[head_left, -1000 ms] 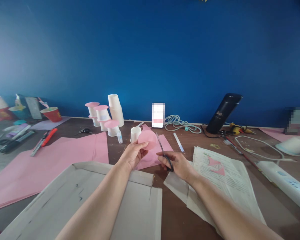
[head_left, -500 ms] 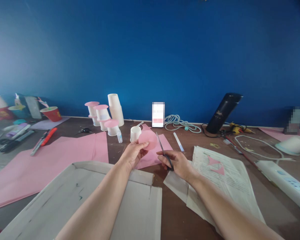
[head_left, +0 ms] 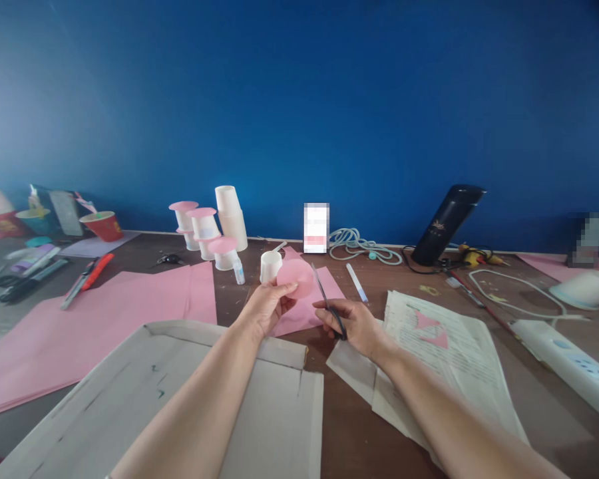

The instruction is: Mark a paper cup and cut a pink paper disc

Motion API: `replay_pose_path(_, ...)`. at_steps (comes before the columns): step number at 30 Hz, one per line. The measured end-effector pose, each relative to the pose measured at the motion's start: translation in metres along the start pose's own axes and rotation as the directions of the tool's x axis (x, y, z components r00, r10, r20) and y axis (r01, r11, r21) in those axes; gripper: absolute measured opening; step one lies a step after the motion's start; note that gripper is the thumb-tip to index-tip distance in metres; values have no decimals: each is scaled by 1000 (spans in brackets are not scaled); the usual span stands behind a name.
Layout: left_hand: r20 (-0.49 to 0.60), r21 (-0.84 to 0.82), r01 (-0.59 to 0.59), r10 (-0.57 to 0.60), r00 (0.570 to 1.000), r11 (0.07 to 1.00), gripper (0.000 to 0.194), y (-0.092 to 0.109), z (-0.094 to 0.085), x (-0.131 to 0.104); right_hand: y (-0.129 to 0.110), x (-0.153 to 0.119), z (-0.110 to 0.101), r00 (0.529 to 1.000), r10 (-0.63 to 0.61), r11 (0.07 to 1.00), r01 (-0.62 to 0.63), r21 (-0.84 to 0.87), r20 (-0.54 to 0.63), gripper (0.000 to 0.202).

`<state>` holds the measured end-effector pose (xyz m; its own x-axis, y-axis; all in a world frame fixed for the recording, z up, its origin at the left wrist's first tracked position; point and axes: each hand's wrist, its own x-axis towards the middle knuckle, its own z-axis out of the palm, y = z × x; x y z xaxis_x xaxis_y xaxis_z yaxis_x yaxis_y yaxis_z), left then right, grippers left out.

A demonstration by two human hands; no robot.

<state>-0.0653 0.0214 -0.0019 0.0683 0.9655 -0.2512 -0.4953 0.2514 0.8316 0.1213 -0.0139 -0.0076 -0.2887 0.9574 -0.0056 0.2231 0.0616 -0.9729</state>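
Observation:
A round pink paper disc (head_left: pixel 295 276) is pinched between the thumb and fingers of my left hand (head_left: pixel 268 307). My right hand (head_left: pixel 352 322) grips black-handled scissors (head_left: pixel 335 316), whose blades point up and away, just right of the disc. Beneath the disc lies a pink sheet (head_left: pixel 324 296) on the brown table. Just behind my left hand stands a small white cup (head_left: pixel 270 266). White paper cups topped with pink discs (head_left: pixel 204 226) stand farther left, with a small glue bottle (head_left: pixel 238 271) by them.
Pink sheets (head_left: pixel 130 313) and a grey cardboard piece (head_left: pixel 180 399) cover the left side. A phone (head_left: pixel 316 229) stands against the blue wall. Printed papers (head_left: pixel 449 372), a marker (head_left: pixel 357 283), a black flask (head_left: pixel 446 226) and a power strip (head_left: pixel 569 362) lie or lean at the right.

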Motion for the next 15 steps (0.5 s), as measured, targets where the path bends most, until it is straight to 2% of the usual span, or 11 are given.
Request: replay_pose_path(15, 27, 5, 9, -9, 1000, 1000, 29, 0, 1, 0, -4, 0, 0, 1000, 8, 1000, -8, 2, 5, 48)
